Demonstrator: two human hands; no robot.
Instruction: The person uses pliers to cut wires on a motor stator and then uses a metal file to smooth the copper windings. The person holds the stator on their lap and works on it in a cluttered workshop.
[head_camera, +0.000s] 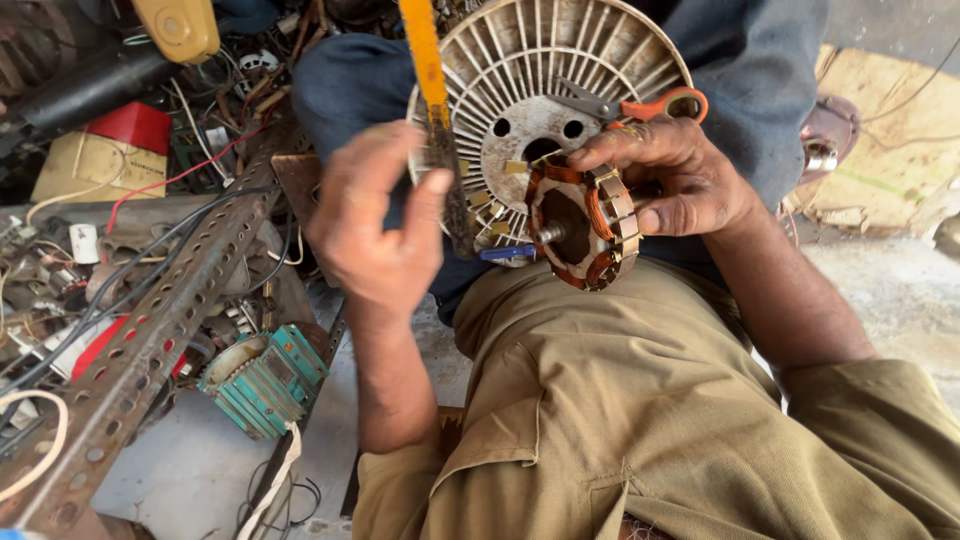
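stator (585, 222): heavy, stiff; copper windings fragile; right hand (672, 178) fingers clamp rim at 2 o'clock.
blade (430, 90): thin, rigid; left hand (385, 225) fingers closed around it.

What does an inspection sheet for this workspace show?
Surface: bare grey floor beside the lap.
Job's things: copper-wound stator; yellow-handled tool; ribbed rotor disc behind, scissors on it.
Clutter: perforated angle bar, teal motor part, red box.
Hands: left hand grips the tool; right hand holds the stator.
Cables: red and black wires, tangled.
Surroundings: nothing seen.
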